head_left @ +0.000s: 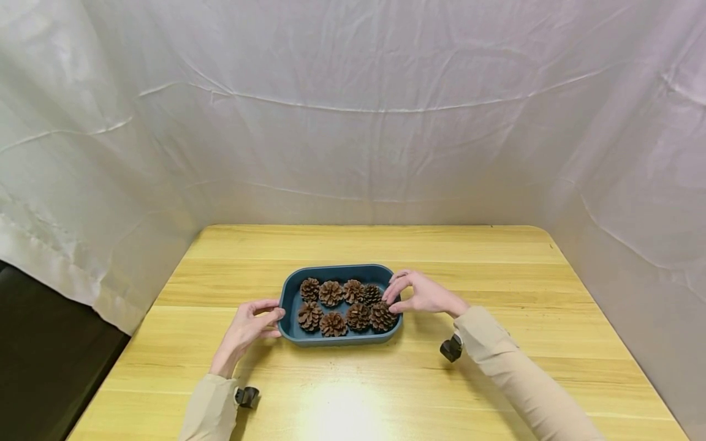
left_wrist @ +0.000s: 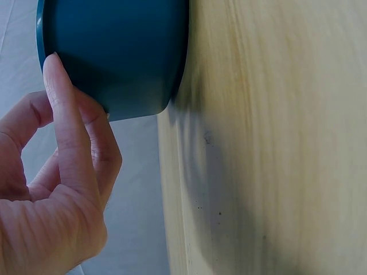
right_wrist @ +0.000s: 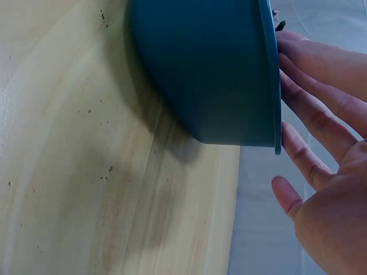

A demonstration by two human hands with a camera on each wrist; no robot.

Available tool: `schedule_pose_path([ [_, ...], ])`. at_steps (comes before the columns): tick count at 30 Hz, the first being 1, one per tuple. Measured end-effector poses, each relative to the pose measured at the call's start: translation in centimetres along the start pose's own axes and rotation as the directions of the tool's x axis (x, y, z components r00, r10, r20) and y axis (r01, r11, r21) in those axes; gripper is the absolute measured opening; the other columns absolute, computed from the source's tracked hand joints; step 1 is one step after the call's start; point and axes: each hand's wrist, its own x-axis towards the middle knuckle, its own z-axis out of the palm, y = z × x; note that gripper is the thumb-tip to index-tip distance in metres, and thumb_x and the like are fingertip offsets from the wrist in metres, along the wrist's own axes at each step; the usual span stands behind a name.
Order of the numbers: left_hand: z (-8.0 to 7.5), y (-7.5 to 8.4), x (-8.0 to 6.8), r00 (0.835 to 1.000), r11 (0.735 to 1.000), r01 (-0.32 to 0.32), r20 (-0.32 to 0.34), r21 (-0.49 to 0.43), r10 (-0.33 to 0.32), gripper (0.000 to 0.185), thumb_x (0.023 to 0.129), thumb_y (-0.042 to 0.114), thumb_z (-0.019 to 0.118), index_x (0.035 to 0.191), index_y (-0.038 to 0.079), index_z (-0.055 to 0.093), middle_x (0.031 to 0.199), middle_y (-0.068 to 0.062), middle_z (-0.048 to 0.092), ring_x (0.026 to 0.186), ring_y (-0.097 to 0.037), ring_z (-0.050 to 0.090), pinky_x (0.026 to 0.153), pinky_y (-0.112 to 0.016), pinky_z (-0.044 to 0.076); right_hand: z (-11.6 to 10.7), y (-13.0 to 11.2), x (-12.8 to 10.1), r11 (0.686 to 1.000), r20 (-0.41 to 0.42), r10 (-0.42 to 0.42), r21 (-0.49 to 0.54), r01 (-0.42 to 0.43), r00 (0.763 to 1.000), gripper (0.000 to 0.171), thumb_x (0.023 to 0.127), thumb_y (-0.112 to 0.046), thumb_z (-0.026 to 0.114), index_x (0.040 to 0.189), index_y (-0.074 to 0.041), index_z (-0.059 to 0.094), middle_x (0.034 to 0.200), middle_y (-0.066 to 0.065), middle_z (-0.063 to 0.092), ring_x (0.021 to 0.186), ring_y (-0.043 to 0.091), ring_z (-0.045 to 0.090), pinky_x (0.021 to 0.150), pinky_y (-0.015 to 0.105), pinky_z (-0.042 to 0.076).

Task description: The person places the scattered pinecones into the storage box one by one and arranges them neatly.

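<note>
A dark teal oblong tub point(head_left: 342, 341) stands on the table, holding several brown pine cones in two rows. At its left end my left hand point(head_left: 250, 324) pinches the wall; the thumb point(left_wrist: 62, 97) lies on the near outer face in the left wrist view, other fingers behind it. My right hand point(head_left: 421, 294) reaches over the right end, thumb and fingertips curled at the front right pine cone point(head_left: 380, 317). In the right wrist view the tub's rim point(right_wrist: 275, 103) hides those fingertips and nearly all of the cone, while the little finger point(right_wrist: 287, 195) hangs outside.
The wooden table point(head_left: 342, 245) has pale grey curtain point(head_left: 353, 153) behind and at both sides. Small dark specks dot its surface by the tub in the wrist views. A black camera point(head_left: 451, 348) sits under the right wrist, another camera point(head_left: 247, 397) by the left.
</note>
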Motion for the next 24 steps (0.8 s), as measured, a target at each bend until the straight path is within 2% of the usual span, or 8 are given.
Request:
schedule_pose_path([
  [5,-0.02,0.01,0.01,1.000,1.000,0.001,-0.002,0.002,-0.001,0.047,0.097,0.007,0.063,0.136,-0.016,0.051,0.107,-0.012,0.067,0.064,-0.005,0.065,0.065,-0.020,0.065,-0.23,0.21,-0.11,0.999,-0.021,0.019,0.032,-0.018,1.000,0.012,0.083,-0.011,0.080,0.095,-0.008,0.079,0.106,0.006,0.077,0.128,0.040,0.052,0.116,0.065,0.036],
  [11,0.01,0.00,0.01,1.000,1.000,0.001,-0.007,0.001,-0.001,0.046,0.097,0.006,0.063,0.136,-0.016,0.051,0.107,-0.011,0.067,0.063,-0.005,0.065,0.065,-0.020,0.065,-0.27,0.49,-0.26,1.000,-0.041,0.004,0.030,-0.003,0.999,0.016,0.084,-0.012,0.079,0.098,-0.004,0.078,0.106,0.008,0.077,0.128,0.042,0.051,0.115,0.068,0.035],
  [17,0.04,-0.03,0.02,1.000,1.000,-0.003,-0.007,0.000,0.003,0.045,0.097,0.006,0.062,0.135,-0.016,0.051,0.103,-0.007,0.066,0.063,-0.005,0.065,0.065,-0.020,0.065,-0.36,0.51,-0.34,0.999,-0.059,0.031,0.035,-0.029,0.998,0.017,0.084,-0.012,0.080,0.099,-0.005,0.078,0.107,0.008,0.076,0.128,0.039,0.051,0.115,0.067,0.035],
  [24,0.04,-0.03,-0.01,1.000,1.000,-0.003,-0.008,0.012,0.003,0.045,0.097,0.006,0.062,0.135,-0.016,0.052,0.107,-0.011,0.066,0.064,-0.005,0.065,0.065,-0.020,0.065,-0.30,0.45,-0.32,0.999,-0.059,0.031,0.021,-0.030,0.998,0.016,0.084,-0.012,0.080,0.099,-0.006,0.078,0.107,0.006,0.076,0.127,0.038,0.052,0.114,0.067,0.037],
])
